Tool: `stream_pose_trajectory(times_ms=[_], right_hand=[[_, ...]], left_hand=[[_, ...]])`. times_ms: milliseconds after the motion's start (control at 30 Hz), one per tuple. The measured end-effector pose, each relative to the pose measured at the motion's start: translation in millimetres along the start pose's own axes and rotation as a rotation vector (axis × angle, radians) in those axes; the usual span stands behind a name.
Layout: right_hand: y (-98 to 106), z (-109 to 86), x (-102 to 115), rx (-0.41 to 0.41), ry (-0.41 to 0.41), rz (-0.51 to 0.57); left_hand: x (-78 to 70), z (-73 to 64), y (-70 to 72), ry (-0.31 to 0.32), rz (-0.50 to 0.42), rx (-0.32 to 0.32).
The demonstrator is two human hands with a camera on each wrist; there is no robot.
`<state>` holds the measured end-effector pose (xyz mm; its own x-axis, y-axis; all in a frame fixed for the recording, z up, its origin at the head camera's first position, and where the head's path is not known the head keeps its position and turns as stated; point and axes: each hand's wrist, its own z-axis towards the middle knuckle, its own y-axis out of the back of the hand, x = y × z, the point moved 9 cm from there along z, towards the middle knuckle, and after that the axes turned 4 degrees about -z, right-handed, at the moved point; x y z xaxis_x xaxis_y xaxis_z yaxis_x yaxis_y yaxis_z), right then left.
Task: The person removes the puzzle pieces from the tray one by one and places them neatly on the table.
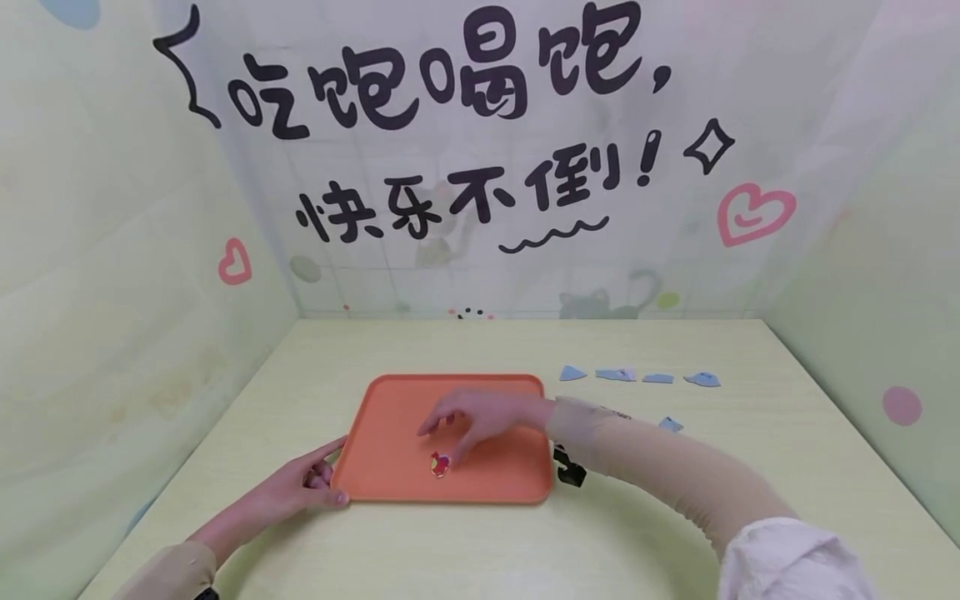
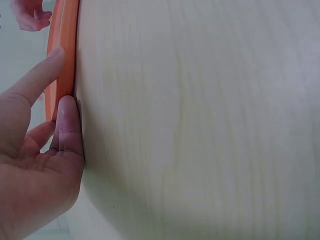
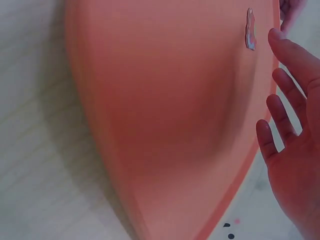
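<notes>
An orange tray lies on the table. At its front left corner my left hand holds the edge, with the thumb on the front rim and the other fingers along the left side. In the left wrist view the thumb presses the tray's outer wall. Over the middle of the tray hovers my right hand, its fingers spread and loosely bent, holding nothing. Just below that hand, a small red, multicoloured flat piece lies on the tray; the right wrist view shows it near the thumb.
Several flat blue pieces lie in a row beyond the tray on the right. Another blue piece sits nearer. A black object is beside the tray's right edge, partly behind my right sleeve. Printed curtains enclose the table.
</notes>
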<state>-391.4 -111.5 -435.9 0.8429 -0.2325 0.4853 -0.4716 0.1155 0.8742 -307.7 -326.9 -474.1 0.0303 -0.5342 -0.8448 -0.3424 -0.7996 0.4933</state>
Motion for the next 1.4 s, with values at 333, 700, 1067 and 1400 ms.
stream_pose_trajectory(times_ms=[333, 700, 1067, 1400], right_hand=[[-24.1, 8.5, 13.0, 0.076, 0.039, -0.135], [-21.4, 3.3, 16.5, 0.049, -0.031, -0.055], [2.1, -18.9, 0.7, -0.043, -0.105, 0.047], [35.5, -53.0, -23.4, -0.200, -0.239, 0.036]], left_hand=[[2.2, -0.8, -1.5, -0.009, 0.007, -0.010], [2.0, 1.4, -1.3, -0.018, 0.023, -0.010], [0.6, 2.1, -1.1, -0.030, 0.022, 0.002], [-2.0, 0.4, -1.7, -0.038, 0.009, 0.000]])
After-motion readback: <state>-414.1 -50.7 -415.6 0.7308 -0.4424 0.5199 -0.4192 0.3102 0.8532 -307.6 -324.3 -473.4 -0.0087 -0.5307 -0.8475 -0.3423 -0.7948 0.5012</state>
